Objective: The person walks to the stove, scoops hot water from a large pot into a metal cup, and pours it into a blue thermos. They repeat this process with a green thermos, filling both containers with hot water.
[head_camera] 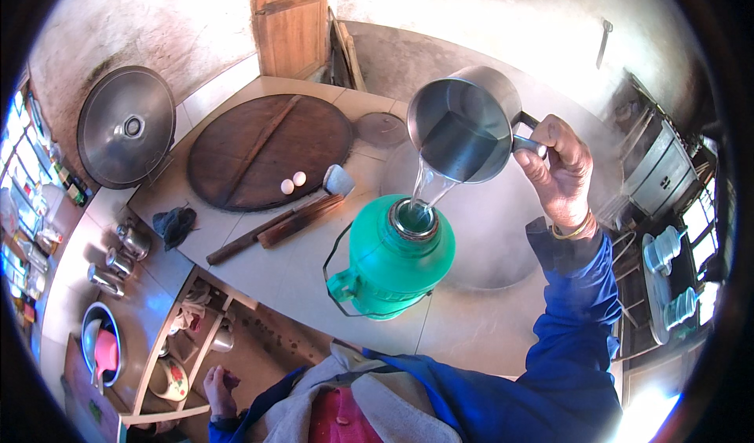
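My right hand (559,172) grips the dark handle of a metal saucepan (465,128), which is tilted to the left. A stream of clear water (427,187) runs from its lip into the neck of a green thermos flask (406,260). The flask stands uncorked on the tiled stovetop, its wire bail hanging at the left. Steam rises from a large round pan (489,237) set in the stovetop behind and right of the flask. My left hand (221,391) hangs low at the left, by the edge of the counter, fingers curled; whether anything is in it cannot be told.
A round wooden lid (271,148) bears two eggs (293,182). Before it lie a wooden brush (300,220), a stick and a dark cloth (174,226). A metal lid (126,126) leans on the wall. Metal mugs (134,240) and a basin (88,349) stand at left.
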`<action>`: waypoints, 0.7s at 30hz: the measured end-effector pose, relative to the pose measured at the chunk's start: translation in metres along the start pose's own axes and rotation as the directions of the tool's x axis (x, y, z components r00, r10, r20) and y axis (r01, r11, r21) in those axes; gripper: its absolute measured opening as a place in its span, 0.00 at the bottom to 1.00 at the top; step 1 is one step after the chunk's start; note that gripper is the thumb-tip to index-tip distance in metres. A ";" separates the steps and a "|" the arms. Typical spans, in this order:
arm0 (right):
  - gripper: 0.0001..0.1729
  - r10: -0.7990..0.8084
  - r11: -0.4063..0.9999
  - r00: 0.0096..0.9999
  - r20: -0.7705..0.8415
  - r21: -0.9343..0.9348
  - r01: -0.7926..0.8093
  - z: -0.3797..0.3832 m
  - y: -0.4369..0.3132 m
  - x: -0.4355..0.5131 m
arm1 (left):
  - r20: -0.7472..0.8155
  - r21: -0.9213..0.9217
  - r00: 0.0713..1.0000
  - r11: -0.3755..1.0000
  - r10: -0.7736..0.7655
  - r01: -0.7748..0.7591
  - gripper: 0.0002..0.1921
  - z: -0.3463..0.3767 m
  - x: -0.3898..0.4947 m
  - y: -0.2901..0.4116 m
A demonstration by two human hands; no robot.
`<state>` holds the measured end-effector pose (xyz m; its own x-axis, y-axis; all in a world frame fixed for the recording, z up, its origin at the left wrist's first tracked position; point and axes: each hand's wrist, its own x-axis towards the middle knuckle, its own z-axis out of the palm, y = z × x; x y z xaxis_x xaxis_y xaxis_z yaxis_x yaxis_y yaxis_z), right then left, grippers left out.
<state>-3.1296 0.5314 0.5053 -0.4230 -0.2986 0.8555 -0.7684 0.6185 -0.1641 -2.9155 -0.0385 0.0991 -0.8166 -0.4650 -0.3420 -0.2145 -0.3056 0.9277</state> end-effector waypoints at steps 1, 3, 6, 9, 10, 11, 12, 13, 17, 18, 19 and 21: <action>0.14 -0.038 0.999 0.999 -0.003 -0.016 0.038 0.000 -0.001 0.000 | -0.034 0.009 0.999 1.000 -0.008 0.009 0.12 0.000 0.000 0.000; 0.15 -0.098 0.995 0.995 0.001 -0.035 0.098 0.000 -0.002 0.000 | 0.000 -0.001 1.000 1.000 -0.004 0.004 0.12 0.001 0.001 0.000; 0.16 -0.190 0.979 0.982 0.019 -0.070 0.191 0.002 -0.005 -0.001 | -0.017 0.010 1.000 1.000 -0.015 0.016 0.12 0.001 0.003 0.002; 0.18 -0.249 0.962 0.968 0.040 -0.101 0.252 0.002 -0.010 -0.003 | -0.006 0.020 1.000 1.000 -0.011 0.011 0.12 0.002 0.003 0.004; 0.19 -0.299 0.948 0.954 0.021 -0.108 0.300 0.004 -0.011 -0.003 | -0.043 0.026 0.999 0.999 -0.022 0.023 0.12 0.002 0.004 0.004; 0.20 -0.322 0.938 0.946 0.026 -0.123 0.323 0.006 -0.013 -0.004 | -0.044 0.022 0.999 0.999 -0.024 0.025 0.12 0.003 0.004 0.004; 0.20 -0.342 0.929 0.939 0.033 -0.135 0.343 0.007 -0.015 -0.005 | -0.006 0.006 1.000 1.000 -0.014 0.014 0.12 0.003 0.005 0.004; 0.21 -0.363 0.919 0.931 0.040 -0.146 0.365 0.007 -0.018 -0.005 | -0.045 0.015 0.999 1.000 -0.025 0.026 0.12 0.003 0.006 0.004; 0.18 -0.336 0.899 0.934 0.118 -0.255 0.356 0.009 -0.034 -0.012 | -0.042 0.019 0.999 0.999 -0.025 0.026 0.11 0.003 0.007 0.003; 0.17 -0.326 0.892 0.939 0.110 -0.293 0.344 0.012 -0.038 -0.015 | -0.008 0.016 1.000 1.000 -0.021 0.021 0.11 0.003 0.007 0.003; 0.17 -0.341 0.883 0.931 0.128 -0.295 0.365 0.014 -0.041 -0.016 | -0.045 0.027 0.999 0.999 -0.022 0.023 0.11 0.003 0.008 0.003; 0.17 -0.372 0.864 0.913 0.165 -0.297 0.406 0.015 -0.044 -0.020 | -0.017 0.029 1.000 0.999 -0.013 0.013 0.11 0.004 0.007 0.003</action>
<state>-3.0949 0.4994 0.4874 -0.1802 -0.6229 0.7612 -0.6933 0.6294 0.3510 -2.9242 -0.0392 0.0995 -0.8045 -0.4753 -0.3562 -0.2406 -0.2875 0.9271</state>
